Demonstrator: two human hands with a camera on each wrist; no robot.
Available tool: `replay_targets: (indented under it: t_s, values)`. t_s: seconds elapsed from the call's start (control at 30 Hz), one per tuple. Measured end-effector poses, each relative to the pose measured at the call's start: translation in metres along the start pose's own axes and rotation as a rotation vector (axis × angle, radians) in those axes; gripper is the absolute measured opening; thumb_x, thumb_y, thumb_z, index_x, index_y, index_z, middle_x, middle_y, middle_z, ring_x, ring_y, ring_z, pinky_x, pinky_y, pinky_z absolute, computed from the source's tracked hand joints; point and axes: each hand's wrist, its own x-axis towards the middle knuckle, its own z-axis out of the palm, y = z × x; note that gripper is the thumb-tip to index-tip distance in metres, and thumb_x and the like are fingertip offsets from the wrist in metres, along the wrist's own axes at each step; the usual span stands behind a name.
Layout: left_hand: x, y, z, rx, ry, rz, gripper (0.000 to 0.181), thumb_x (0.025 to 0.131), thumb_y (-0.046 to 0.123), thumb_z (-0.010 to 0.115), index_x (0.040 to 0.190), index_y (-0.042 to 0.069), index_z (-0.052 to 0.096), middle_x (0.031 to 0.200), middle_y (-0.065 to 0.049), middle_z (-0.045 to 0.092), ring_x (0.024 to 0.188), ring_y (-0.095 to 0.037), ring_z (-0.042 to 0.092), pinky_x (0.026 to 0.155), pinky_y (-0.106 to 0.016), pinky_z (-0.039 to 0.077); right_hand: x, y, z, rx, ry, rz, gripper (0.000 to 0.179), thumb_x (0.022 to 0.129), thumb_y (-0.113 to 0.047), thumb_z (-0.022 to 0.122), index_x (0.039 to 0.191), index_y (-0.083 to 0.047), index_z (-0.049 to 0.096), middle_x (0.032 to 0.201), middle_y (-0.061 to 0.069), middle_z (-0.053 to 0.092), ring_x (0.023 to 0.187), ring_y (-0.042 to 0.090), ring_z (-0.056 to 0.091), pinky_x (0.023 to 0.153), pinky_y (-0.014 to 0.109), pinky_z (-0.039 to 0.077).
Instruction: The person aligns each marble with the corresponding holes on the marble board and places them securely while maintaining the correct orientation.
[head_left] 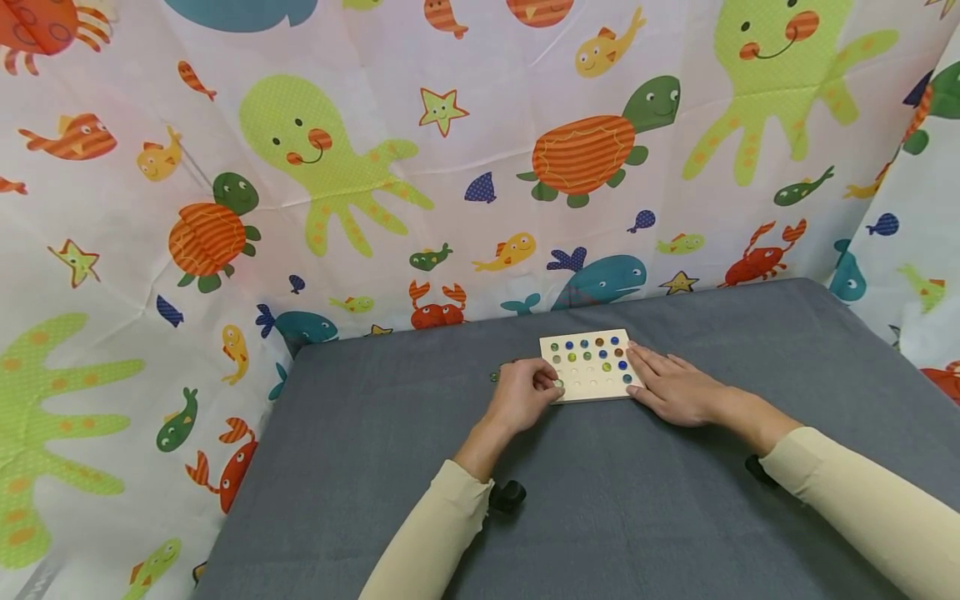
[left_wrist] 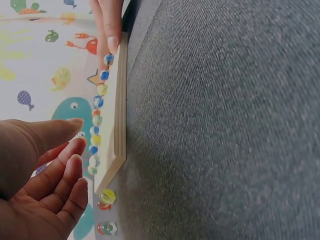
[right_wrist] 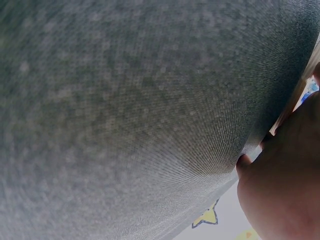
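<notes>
A pale wooden board point(head_left: 591, 392) with rows of round hollows lies on the cloth; colored glass marbles point(head_left: 584, 343) fill the far rows and part of the right side. At its near left corner, my left hand point(head_left: 519, 393) pinches a pale glass marble point(head_left: 558, 383) between thumb and fingertips, just above the board. That marble point(left_wrist: 81, 134) is mostly covered by the fingers in the left wrist view. My right hand point(head_left: 678, 392) lies with extended fingers along the board's right edge, touching it. The right wrist view shows mainly the side of this hand point(right_wrist: 282, 180).
Loose marbles point(left_wrist: 107, 196) lie on the cloth past the board's left end, partly hidden behind my left hand in the head view. Grey cloth point(head_left: 360, 467) covers the table. A curtain point(head_left: 450, 183) printed with sea animals hangs behind it.
</notes>
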Motion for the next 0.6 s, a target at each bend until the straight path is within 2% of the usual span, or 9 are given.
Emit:
replay_targets:
  t_s: [0.37,0.6]
  values:
    - [0.0018,0.0062,0.0051,0.012,-0.021,0.017,0.009,0.088,0.011,0.081,0.092,0.007,0.073,0.08,0.002,0.071,0.069,-0.004,0.06,0.066,-0.02,0.049,-0.0016,-0.0017,0.0011,-0.002,0.003,0.005,0.075,0.11,-0.049,0.037,0.161,0.003,0.016,0.169,0.022,0.011,0.155,0.041,0.016,0.118,0.066,0.016]
    - [0.0039,0.0074,0.0077,0.025,-0.018,0.052,0.009,0.088,0.011,0.082,0.091,0.009,0.073,0.08,0.002,0.071,0.069,-0.003,0.06,0.066,-0.019,0.049,-0.002,-0.0018,0.0014,0.003,0.002,0.01,0.076,0.11,-0.05,0.036,0.161,0.003,0.016,0.169,0.022,0.011,0.155,0.041,0.016,0.118,0.066,0.015]
